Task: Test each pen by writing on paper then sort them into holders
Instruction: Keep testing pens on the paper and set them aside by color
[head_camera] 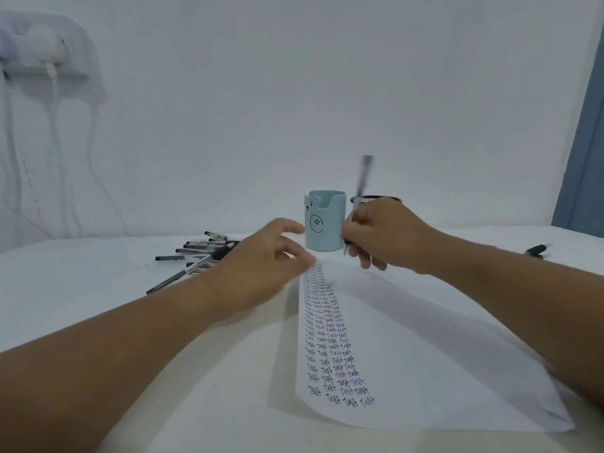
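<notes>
- the sheet of paper (425, 371) lies flat on the white table (81, 289), its left side filled with columns of the handwritten word "test" in black and a few in purple.
- the right hand (382, 237) hovers at the far end of the paper, fingers curled round a pen (361, 188) that stands nearly upright, tip down just above the paper's far edge; the pen is blurred.
- the left hand (261, 266) is at the far left corner of the paper, fingers loosely spread and holding nothing; whether the fingertips touch the sheet i cannot tell.
- a light blue holder (325, 220) with a bear face stands just beyond the far edge of the paper, between the two hands.
- a black mesh holder (376, 199) stands beyond the paper too, beside the blue one and mostly hidden by the right hand.
- a heap of pens (196, 253) lies on the table left of the paper's far end, behind the left hand.
- one dark pen (536, 249) lies alone to the right of the paper, well apart from it.
</notes>
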Demonstrator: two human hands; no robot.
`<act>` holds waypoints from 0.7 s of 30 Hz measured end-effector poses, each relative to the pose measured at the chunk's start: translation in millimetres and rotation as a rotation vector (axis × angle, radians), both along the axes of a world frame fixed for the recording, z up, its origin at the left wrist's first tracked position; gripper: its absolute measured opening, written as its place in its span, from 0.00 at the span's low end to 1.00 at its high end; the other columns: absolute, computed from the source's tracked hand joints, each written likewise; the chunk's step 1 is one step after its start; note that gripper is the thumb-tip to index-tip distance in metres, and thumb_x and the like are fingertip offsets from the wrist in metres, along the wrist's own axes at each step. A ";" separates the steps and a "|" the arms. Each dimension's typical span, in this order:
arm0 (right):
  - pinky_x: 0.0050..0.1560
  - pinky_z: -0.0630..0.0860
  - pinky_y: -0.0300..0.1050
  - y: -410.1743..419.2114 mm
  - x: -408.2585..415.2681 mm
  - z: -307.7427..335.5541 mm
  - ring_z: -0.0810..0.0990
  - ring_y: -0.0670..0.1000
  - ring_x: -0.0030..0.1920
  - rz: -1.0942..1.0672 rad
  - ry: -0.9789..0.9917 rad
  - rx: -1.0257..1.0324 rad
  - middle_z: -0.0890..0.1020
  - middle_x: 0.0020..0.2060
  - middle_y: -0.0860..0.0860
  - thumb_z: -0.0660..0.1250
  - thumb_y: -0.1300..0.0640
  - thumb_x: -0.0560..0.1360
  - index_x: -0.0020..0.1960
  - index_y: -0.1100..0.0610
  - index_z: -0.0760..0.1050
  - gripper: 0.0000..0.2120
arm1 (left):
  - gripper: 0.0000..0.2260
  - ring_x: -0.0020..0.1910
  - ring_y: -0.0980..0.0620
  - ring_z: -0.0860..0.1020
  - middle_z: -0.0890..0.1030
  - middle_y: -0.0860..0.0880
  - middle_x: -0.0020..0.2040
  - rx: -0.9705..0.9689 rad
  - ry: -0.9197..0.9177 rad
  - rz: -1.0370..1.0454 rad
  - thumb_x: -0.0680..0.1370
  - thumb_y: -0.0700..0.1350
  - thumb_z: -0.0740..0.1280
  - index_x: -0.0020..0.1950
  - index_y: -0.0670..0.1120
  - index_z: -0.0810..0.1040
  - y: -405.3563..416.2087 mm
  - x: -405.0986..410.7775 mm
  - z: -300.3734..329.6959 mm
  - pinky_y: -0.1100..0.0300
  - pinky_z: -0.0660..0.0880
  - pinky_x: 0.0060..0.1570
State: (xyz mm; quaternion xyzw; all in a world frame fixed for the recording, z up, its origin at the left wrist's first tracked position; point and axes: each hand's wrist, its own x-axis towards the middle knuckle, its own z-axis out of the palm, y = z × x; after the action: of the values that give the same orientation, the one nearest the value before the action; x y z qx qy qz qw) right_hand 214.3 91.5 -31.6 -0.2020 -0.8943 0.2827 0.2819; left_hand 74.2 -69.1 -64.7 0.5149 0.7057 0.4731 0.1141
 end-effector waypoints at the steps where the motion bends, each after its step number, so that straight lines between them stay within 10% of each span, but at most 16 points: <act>1: 0.25 0.70 0.43 1.5 -2.0 0.6 0.77 0.53 0.27 0.049 0.031 -0.181 0.80 0.31 0.58 0.64 0.64 0.76 0.40 0.65 0.76 0.08 | 0.12 0.47 0.61 0.79 0.83 0.59 0.50 -0.085 0.209 -0.013 0.77 0.52 0.72 0.59 0.59 0.77 -1.3 -3.7 -3.8 0.62 0.75 0.50; 11: 0.22 0.62 0.38 6.5 -28.9 -32.5 0.67 0.50 0.22 0.168 0.082 -0.468 0.74 0.26 0.56 0.75 0.62 0.73 0.32 0.57 0.68 0.18 | 0.14 0.60 0.61 0.73 0.81 0.65 0.53 -0.251 0.600 -0.035 0.72 0.66 0.70 0.52 0.62 0.84 0.2 -15.4 -5.6 0.53 0.69 0.66; 21: 0.25 0.64 0.35 4.9 -29.9 -40.1 0.70 0.48 0.24 0.116 0.040 -0.202 0.78 0.24 0.54 0.70 0.65 0.69 0.28 0.55 0.67 0.17 | 0.10 0.56 0.65 0.72 0.80 0.67 0.52 -0.269 0.598 -0.043 0.75 0.62 0.70 0.53 0.62 0.82 1.3 -17.5 -6.5 0.57 0.68 0.67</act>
State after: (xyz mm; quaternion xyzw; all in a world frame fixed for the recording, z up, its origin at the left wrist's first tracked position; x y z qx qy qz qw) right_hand 184.4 96.3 -71.7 -0.1718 -0.8658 0.3910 0.2610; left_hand 56.7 -67.7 -71.1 0.6262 0.7530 0.2011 -0.0211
